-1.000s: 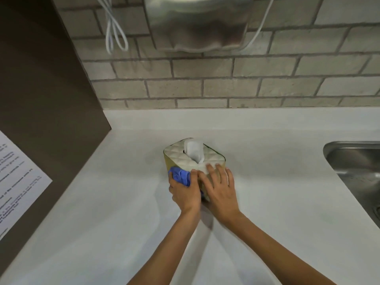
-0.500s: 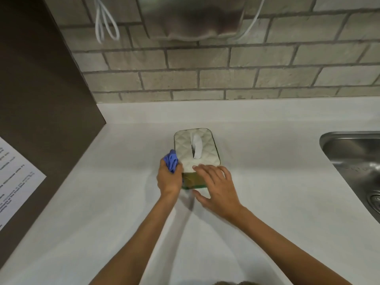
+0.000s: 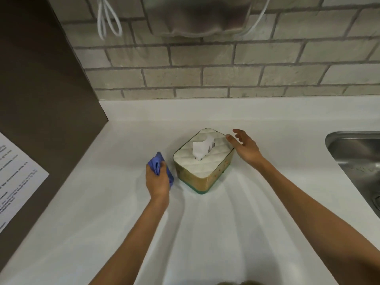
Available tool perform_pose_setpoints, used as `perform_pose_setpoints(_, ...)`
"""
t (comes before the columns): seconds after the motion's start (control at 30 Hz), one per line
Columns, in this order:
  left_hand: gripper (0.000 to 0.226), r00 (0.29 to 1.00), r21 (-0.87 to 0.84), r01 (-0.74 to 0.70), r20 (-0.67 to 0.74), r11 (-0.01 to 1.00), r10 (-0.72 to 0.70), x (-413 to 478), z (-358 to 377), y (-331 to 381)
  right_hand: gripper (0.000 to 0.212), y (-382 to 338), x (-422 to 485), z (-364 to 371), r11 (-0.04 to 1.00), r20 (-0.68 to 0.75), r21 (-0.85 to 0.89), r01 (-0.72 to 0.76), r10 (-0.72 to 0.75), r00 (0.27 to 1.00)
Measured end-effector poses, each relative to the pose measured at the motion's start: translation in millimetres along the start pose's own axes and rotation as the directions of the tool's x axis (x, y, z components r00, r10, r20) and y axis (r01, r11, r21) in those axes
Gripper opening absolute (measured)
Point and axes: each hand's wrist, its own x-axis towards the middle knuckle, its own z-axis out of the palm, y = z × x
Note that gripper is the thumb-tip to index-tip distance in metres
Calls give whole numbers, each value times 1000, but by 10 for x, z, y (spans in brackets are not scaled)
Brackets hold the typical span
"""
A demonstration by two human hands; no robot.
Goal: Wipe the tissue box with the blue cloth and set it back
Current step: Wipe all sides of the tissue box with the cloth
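Note:
The tissue box stands on the white counter, turned at an angle, with a quilted white top, gold sides and a white tissue sticking up. My left hand rests just left of the box, clear of it, and is closed around the crumpled blue cloth. My right hand is at the box's far right corner, fingers spread; its thumb is at the top edge, and I cannot tell whether it touches. It holds nothing.
A steel sink is set into the counter at the right. A dark panel with a printed sheet closes off the left side. A brick wall runs behind, with a metal unit and white cords mounted above.
The box has been turned at an angle and sits further right. My left hand with the cloth has drawn off its side; my right hand has shifted from the near edge to the far right corner.

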Motion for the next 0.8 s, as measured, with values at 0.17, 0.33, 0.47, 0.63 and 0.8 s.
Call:
perform_pose_setpoints(0.17,38,994,-44,52,102,998,-47,-301,251,-103,29,6,63,36,985,131,159,-67,47,990)
perform_pose_setpoints(0.33,70,988,44,45,143,998,-50,-352,368,-127,21,83,-12,28,988,109,145,-55,39,993)
perform_pose_setpoints(0.47,64,988,169,26,145,985,-51,-220,358,-93,16,158,-119,-7,985,33,166,-48,43,999)
perform_pose_setpoints(0.63,43,989,210,-57,142,976,27,28,300,35,22,224,-356,-30,987,9,162,-17,16,1000)
perform_pose_setpoints(0.8,39,975,251,-113,214,961,59,302,293,193,37,340,-674,8,956,42,295,9,-23,999)
